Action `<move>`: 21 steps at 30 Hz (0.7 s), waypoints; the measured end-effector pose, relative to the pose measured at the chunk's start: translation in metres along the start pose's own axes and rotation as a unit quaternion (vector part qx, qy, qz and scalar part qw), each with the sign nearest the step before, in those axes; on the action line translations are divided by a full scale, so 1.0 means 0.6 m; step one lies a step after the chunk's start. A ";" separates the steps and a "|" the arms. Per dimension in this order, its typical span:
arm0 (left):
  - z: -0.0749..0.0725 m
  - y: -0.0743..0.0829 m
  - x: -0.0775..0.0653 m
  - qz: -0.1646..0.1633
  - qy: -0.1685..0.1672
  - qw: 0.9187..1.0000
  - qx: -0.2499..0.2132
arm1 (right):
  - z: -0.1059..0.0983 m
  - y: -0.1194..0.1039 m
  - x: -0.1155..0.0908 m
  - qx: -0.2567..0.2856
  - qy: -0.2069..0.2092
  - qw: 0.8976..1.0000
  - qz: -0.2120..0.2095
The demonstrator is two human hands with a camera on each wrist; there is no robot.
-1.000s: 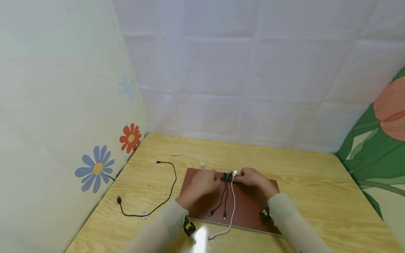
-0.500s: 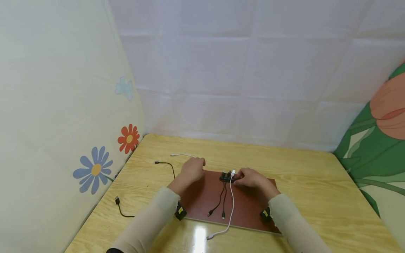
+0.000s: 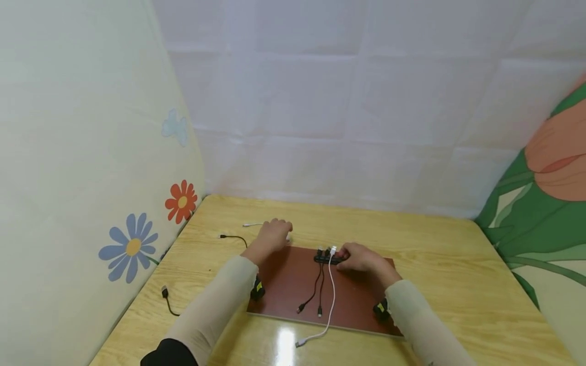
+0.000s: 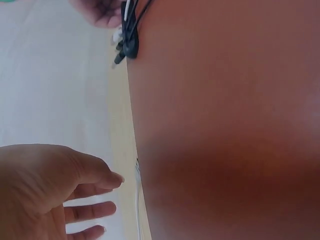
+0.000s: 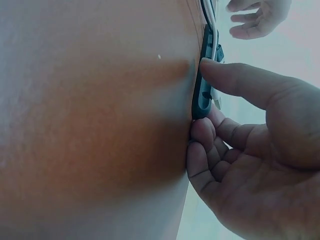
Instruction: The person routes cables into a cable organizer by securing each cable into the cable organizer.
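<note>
At the back edge of the brown board (image 3: 284,300) lies a black cable holder (image 3: 322,259). My right hand (image 3: 359,257) grips its right end, thumb on the front and fingers curled behind, as the right wrist view shows. Two short black cables (image 3: 316,291) and a white cable (image 3: 333,295) run from its slots toward me. My left hand (image 3: 273,235) is over the board's back left corner, fingers apart and holding nothing. Beside its fingertips in the left wrist view is a loose white cable (image 4: 138,200), mostly covered by that hand in the head view.
A longer black cable (image 3: 234,237) lies on the wooden table (image 3: 458,284) to the left, its middle hidden under my left forearm. A white cloth (image 3: 320,101) hangs behind the table, with flower-printed cloths at both sides.
My left hand has left the cable holder and moved left and back to the loose white cable. My right hand stays on the holder.
</note>
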State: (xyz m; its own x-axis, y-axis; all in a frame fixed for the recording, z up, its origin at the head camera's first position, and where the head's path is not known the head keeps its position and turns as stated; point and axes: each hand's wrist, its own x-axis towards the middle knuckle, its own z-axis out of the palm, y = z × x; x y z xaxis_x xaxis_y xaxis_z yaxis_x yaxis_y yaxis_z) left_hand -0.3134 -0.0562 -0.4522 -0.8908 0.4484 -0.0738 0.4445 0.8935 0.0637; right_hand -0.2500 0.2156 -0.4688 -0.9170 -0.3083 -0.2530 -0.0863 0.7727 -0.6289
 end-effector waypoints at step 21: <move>0.031 -0.033 0.029 0.056 -0.037 0.998 -0.019 | 0.005 0.006 0.005 -0.004 0.008 1.000 -0.012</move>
State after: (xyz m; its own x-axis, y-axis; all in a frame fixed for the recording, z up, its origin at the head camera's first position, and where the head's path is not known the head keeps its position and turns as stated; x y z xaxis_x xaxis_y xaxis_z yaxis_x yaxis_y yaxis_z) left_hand -0.3361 -0.0658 -0.4733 -0.8259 0.5472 -0.1363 0.5358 0.8368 0.1124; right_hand -0.2523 0.2160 -0.4740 -0.9206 -0.3184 -0.2258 -0.1121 0.7697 -0.6285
